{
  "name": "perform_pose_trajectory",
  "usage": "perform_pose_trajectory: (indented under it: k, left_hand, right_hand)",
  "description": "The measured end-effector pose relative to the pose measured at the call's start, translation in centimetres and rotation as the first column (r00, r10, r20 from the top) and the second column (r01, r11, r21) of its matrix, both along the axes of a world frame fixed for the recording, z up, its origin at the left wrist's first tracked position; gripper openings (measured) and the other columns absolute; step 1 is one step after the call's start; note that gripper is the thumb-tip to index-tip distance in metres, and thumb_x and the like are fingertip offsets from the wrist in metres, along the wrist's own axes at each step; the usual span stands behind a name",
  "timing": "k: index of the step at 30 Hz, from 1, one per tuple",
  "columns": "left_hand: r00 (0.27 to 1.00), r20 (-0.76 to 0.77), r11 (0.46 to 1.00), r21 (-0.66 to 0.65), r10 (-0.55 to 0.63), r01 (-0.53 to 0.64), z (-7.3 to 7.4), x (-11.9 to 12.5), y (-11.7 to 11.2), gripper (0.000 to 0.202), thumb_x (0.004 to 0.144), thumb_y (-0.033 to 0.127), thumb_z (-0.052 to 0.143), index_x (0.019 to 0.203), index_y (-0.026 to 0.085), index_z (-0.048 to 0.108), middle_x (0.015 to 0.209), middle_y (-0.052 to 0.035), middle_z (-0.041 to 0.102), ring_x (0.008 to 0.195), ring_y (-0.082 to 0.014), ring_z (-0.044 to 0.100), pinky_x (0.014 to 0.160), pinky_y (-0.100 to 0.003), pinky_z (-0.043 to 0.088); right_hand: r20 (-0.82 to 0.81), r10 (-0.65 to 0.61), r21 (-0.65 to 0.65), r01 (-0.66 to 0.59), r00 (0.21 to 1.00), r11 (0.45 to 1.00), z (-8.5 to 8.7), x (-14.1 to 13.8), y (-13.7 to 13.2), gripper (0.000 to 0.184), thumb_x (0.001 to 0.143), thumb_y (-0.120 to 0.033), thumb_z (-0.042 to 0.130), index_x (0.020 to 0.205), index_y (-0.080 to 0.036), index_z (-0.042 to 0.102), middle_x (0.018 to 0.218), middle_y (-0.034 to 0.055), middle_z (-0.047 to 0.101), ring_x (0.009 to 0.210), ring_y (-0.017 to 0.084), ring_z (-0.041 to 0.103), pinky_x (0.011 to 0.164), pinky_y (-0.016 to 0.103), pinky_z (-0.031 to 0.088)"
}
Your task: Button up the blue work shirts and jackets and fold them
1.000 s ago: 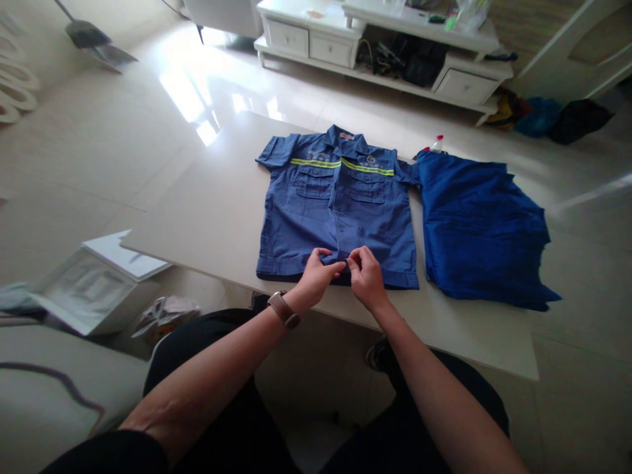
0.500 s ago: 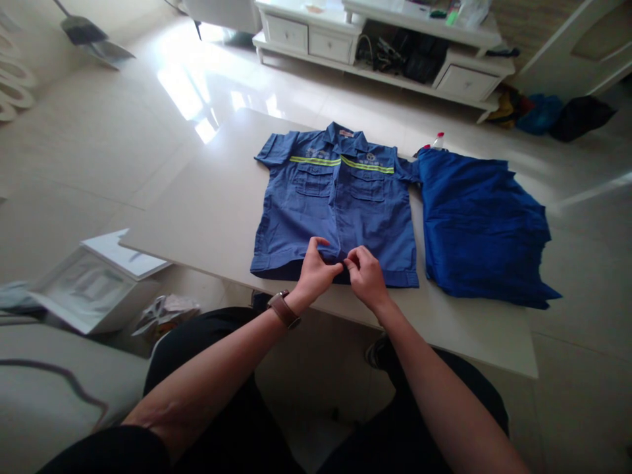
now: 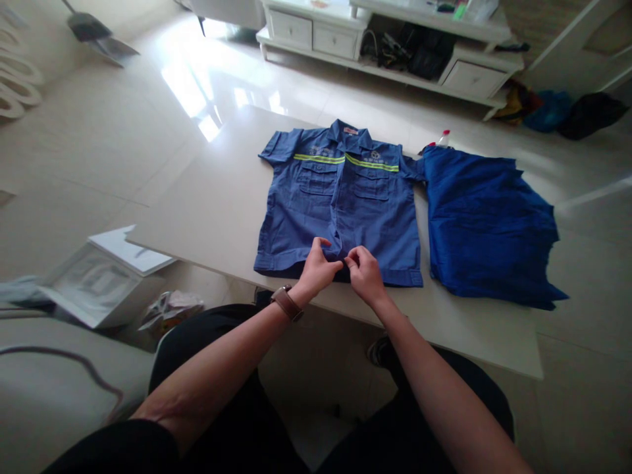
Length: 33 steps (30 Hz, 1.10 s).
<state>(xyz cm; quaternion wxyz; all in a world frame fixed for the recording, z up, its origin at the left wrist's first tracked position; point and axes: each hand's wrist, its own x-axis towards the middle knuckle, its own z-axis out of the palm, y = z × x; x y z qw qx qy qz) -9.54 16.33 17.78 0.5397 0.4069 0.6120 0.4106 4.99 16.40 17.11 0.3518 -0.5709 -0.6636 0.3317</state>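
Observation:
A blue short-sleeved work shirt (image 3: pixel 306 214) lies front up on the table, its collar pointing away from me and a yellow-green stripe across the chest. At the middle of its bottom hem, my left hand (image 3: pixel 318 268) grips the cloth, with the thumb reaching toward the other hand. Close beside it, my right hand (image 3: pixel 364 271) pinches the same hem near the front opening. The fingertips nearly meet, and the exact bit of fabric between them is hidden. A brown-strapped watch (image 3: pixel 287 303) is on my left wrist.
Right of the shirt, a folded darker blue cloth (image 3: pixel 488 227) lies on the pale table (image 3: pixel 197 210). A red-capped bottle (image 3: pixel 445 138) shows behind it. A white box (image 3: pixel 99 283) stands at the left, and a white cabinet (image 3: pixel 336 41) is across the floor.
The view has shifted slightly, so the scene sits a little farther right. Both hands keep their hold at the hem, and the cloth around the front opening has creased slightly.

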Motion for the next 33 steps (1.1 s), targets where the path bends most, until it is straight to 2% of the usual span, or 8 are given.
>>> perform_pose_trajectory:
  k: [4,6,8,13,18,22,26,33]
  left_hand:
    - [0.998,0.003,0.995,0.077,-0.057,0.056,-0.1,-0.2,0.1,0.051,0.063,0.009,0.070,0.107,0.023,0.046,0.056,0.0134,0.044,0.047,-0.0060,0.039,0.049,-0.018,0.023]
    - [0.997,0.000,0.991,0.112,-0.074,0.073,0.1,-0.2,0.1,0.052,0.064,0.009,0.070,0.107,0.023,0.046,0.057,0.0130,0.046,0.048,-0.0060,0.040,0.049,-0.017,0.024]
    - [0.998,0.002,0.990,0.122,-0.070,0.070,0.4,-0.3,0.0,0.051,0.064,0.009,0.070,0.107,0.023,0.047,0.056,0.0130,0.046,0.047,-0.0060,0.040,0.049,-0.017,0.024]
    - [0.993,0.111,0.998,-0.043,0.043,-0.039,1.3,-0.3,0.0,0.051,0.062,0.006,0.073,0.103,0.022,0.048,0.053,0.0140,0.044,0.044,-0.0066,0.043,0.048,-0.018,0.027]
    - [0.981,0.180,0.994,-0.092,0.068,-0.052,1.4,-0.2,0.0,0.047,0.064,0.005,0.072,0.100,0.022,0.046,0.056,0.0117,0.049,0.050,-0.0091,0.053,0.052,-0.018,0.037]
    - [0.985,0.171,1.000,0.010,-0.002,0.000,0.8,-0.2,0.0,0.046,0.068,0.006,0.069,0.100,0.024,0.042,0.055,0.0124,0.049,0.045,-0.0065,0.043,0.048,-0.017,0.027]
    - [0.990,0.115,0.989,0.128,-0.084,0.069,0.3,-0.2,0.0,0.046,0.067,0.006,0.068,0.102,0.024,0.043,0.055,0.0136,0.043,0.045,-0.0055,0.038,0.046,-0.017,0.021]
    - [0.981,0.120,0.978,0.164,-0.149,0.129,0.8,-0.2,0.2,0.049,0.066,0.008,0.069,0.105,0.024,0.044,0.060,0.0119,0.047,0.049,-0.0065,0.045,0.048,-0.017,0.025]
  right_hand:
    - [-0.221,-0.079,-0.333,0.001,0.972,0.943,-1.1,0.5,1.2,0.027,0.080,-0.047,0.061,0.074,-0.023,0.051,0.064,-0.0022,0.048,0.061,0.016,0.044,0.061,0.029,0.035]
    - [-0.275,-0.088,-0.410,-0.034,0.958,0.911,-1.1,0.7,1.5,0.032,0.078,-0.052,0.064,0.074,-0.023,0.050,0.061,-0.0036,0.046,0.059,0.015,0.042,0.058,0.028,0.033]
    - [-0.244,-0.045,-0.343,-0.043,0.969,0.938,-0.6,0.7,1.4,0.030,0.080,-0.050,0.063,0.075,-0.023,0.050,0.064,-0.0025,0.048,0.061,0.015,0.043,0.060,0.029,0.035]
    - [0.060,0.035,0.079,-0.040,0.998,0.996,1.0,0.1,-0.1,0.012,0.091,-0.029,0.049,0.080,-0.023,0.048,0.084,0.0048,0.055,0.079,0.020,0.052,0.074,0.033,0.040]
    - [0.105,-0.017,0.141,0.002,0.994,0.990,0.8,-0.4,-0.7,0.012,0.093,-0.028,0.046,0.081,-0.024,0.048,0.088,0.0066,0.056,0.084,0.022,0.053,0.078,0.034,0.042]
    - [-0.161,-0.099,-0.149,0.075,0.982,0.986,0.0,-0.1,0.4,0.022,0.086,-0.042,0.056,0.078,-0.023,0.051,0.074,0.0017,0.052,0.070,0.018,0.049,0.069,0.032,0.041]
    - [-0.351,-0.161,-0.488,-0.033,0.922,0.872,-0.6,0.5,1.4,0.036,0.073,-0.053,0.069,0.073,-0.023,0.051,0.061,-0.0033,0.046,0.058,0.013,0.040,0.057,0.027,0.033]
    - [-0.439,-0.209,-0.522,-0.059,0.874,0.851,-0.5,0.8,1.2,0.041,0.067,-0.056,0.074,0.073,-0.022,0.050,0.060,-0.0039,0.046,0.056,0.012,0.039,0.054,0.026,0.028]
